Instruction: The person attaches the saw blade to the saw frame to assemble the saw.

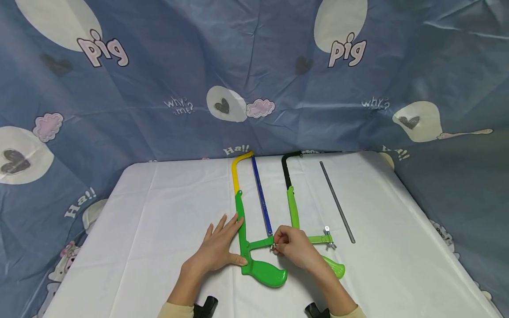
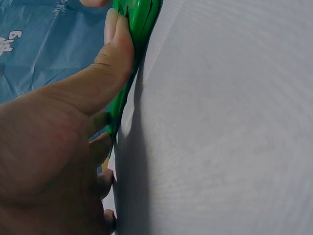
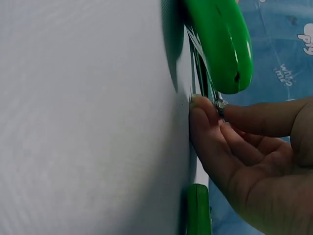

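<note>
A hacksaw with a green handle (image 1: 267, 274) and a yellow front bow (image 1: 235, 173) lies flat on the white-covered table, a blue blade (image 1: 261, 194) along its open side. My left hand (image 1: 214, 249) rests on its green frame, fingers spread, thumb by the handle's base. With thumb and fingertips, my right hand (image 1: 298, 249) pinches the small metal wing nut (image 3: 221, 105) at the end of the green crossbar (image 1: 260, 243). Partly under my right hand and wrist lies a second hacksaw, with a light green frame (image 1: 293, 207) and a black bow (image 1: 285, 170).
A loose grey blade (image 1: 337, 202) lies right of the second hacksaw. That saw's crossbar (image 1: 320, 239) carries its own wing nut (image 1: 331, 245) and no blade. Blue printed cloth (image 1: 254, 66) hangs behind the table (image 1: 159, 229).
</note>
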